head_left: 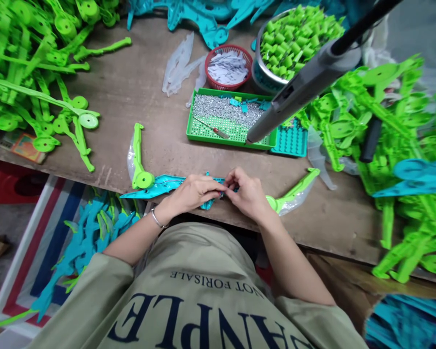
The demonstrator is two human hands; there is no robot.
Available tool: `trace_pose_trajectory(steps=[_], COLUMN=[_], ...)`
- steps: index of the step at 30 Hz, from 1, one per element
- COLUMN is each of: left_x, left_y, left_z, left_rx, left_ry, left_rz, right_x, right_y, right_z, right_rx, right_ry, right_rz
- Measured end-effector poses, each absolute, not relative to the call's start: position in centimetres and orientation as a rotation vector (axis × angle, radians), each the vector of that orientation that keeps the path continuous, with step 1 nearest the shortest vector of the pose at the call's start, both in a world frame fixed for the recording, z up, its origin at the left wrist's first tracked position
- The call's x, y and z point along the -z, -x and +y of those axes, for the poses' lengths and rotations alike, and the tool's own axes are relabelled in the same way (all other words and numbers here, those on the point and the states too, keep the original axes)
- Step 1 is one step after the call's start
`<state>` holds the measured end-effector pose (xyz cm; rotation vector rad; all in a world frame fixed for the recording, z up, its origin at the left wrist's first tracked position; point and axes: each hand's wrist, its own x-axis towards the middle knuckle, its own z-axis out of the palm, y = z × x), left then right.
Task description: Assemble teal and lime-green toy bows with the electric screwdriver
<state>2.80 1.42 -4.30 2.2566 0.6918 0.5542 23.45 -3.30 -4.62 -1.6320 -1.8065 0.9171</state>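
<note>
A long blue plastic shell lies across the table's front edge, its pointed end to the left. My left hand rests over its middle, fingers closed on the shell. My right hand meets it from the right, thumb and fingertips pinched together over the shell. What sits between those fingertips is too small and covered to make out. A green curved arm with a clear plastic fin stands off the shell's left part. Another green arm with a clear fin extends beyond my right hand; its inner end is hidden.
Ahead stands a green tray of screws with a screwdriver. Behind it are a red basket and a metal bowl of green pieces. A grey electric screwdriver hangs over the tray. Green parts pile up on both sides.
</note>
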Motion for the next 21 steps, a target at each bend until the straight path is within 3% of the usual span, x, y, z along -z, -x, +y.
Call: trace_pose_trajectory(steps=[21], left_x=[5.2], left_y=[-4.5], left_z=[0.5], left_rx=[-0.499], left_ry=[-2.659], left_rz=[0.954], right_x=[2.1], right_y=[-24.9], right_z=[-3.3], right_rx=[-1.17], right_ry=[1.545], right_rz=[-1.598])
